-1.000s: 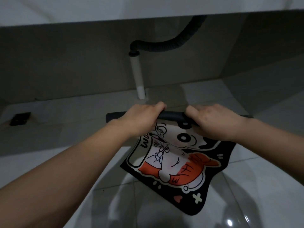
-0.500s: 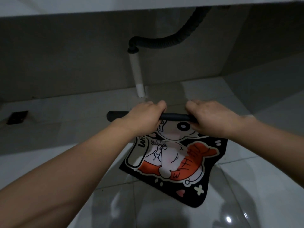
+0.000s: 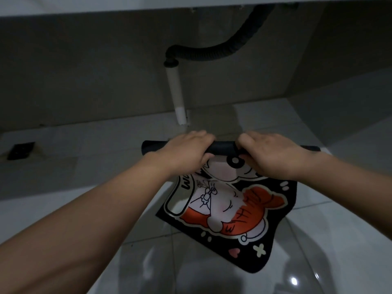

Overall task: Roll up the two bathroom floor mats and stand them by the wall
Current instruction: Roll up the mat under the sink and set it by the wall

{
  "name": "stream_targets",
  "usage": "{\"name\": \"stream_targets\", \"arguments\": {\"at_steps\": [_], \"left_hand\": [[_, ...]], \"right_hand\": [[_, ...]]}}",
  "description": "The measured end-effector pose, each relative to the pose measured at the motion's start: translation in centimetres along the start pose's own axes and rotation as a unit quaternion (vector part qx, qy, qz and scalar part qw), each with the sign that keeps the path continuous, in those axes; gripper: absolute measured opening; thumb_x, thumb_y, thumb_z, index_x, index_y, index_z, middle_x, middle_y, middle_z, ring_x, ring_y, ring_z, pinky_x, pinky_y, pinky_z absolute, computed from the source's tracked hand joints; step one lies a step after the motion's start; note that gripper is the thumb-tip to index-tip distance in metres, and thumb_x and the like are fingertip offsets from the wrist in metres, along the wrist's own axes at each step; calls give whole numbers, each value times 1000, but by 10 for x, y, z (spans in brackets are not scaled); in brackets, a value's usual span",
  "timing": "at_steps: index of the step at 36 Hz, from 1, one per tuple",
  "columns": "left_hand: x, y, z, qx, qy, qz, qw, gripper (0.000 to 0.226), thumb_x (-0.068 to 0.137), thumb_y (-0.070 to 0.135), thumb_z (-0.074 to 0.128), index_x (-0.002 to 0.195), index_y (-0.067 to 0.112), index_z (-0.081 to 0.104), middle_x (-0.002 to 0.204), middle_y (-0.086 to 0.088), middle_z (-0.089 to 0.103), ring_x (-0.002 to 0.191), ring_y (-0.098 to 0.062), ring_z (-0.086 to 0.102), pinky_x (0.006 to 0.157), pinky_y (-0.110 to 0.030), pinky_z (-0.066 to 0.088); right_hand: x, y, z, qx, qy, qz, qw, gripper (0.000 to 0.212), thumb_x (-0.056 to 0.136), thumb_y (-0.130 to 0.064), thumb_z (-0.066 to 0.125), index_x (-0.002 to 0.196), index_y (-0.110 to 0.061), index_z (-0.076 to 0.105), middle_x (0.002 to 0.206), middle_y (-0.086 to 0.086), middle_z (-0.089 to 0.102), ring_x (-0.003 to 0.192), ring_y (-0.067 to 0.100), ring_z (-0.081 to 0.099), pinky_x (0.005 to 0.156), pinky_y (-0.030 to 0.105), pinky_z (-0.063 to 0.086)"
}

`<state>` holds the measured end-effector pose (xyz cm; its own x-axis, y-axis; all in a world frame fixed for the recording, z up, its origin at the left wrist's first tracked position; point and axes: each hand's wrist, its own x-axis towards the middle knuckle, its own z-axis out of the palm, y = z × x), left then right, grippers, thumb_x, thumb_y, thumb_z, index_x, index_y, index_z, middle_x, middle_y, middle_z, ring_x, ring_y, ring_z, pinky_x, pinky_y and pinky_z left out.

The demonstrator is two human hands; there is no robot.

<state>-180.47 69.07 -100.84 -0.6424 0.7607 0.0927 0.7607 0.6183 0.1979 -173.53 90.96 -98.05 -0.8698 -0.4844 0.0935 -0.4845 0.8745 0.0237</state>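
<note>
A: Head view: where is the mat (image 3: 231,209)?

B: On the floor (image 3: 84,166) under the counter (image 3: 106,5), near the white pipe (image 3: 176,96). Its far edge is rolled into a dark tube whose long axis runs left to right; the printed part lies flat toward the near side.

A: And each grip?

B: The left hand (image 3: 186,151) and the right hand (image 3: 271,154) each curl over the roll, pressed onto it, side by side.

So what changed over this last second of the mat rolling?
Little changed. Both hands, left and right, kept hold of the rolled far edge of the cartoon mat and wound it slightly further toward the person; a bit less print shows. No grip was released. The drain pipe and floor drain stayed put.
</note>
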Motion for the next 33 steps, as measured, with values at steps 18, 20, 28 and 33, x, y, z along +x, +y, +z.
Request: {"name": "stream_targets", "arguments": {"at_steps": [18, 20, 28, 33], "left_hand": [[-3, 16, 4, 86, 67, 10, 994, 26, 80, 25, 62, 97, 16, 46, 84, -5, 61, 71, -25, 55, 49, -31, 21], [-2, 20, 5, 63, 74, 11, 995, 27, 81, 33, 62, 97, 17, 47, 89, -4, 60, 79, -25, 57, 56, -32, 30], [-3, 15, -3, -9, -24, -25, 999, 35, 78, 47, 58, 102, 23, 48, 95, 0, 58, 82, -21, 56, 63, -32, 42], [-7, 4, -3, -67, -129, -99, 984, 25, 71, 41, 68, 80, 33, 46, 76, 6, 57, 72, -19, 57, 57, -27, 40]], "right_hand": [[14, -6, -2, 0, -78, 66, 995, 45, 82, -54, 54, 108, -20, 39, 85, 1, 58, 68, 22, 52, 55, 31, 35], [15, -7, -5, 30, -110, 65, 991, 47, 83, -64, 43, 111, -25, 45, 88, -3, 56, 73, 18, 51, 59, 31, 35], [15, -11, 0, 3, -68, 30, 997, 21, 90, -37, 51, 101, -20, 51, 86, 5, 61, 67, 22, 51, 53, 31, 28], [9, -22, 8, -175, 52, -112, 977, 32, 76, -12, 56, 107, -10, 55, 81, 6, 59, 64, 23, 56, 49, 31, 34]]}}
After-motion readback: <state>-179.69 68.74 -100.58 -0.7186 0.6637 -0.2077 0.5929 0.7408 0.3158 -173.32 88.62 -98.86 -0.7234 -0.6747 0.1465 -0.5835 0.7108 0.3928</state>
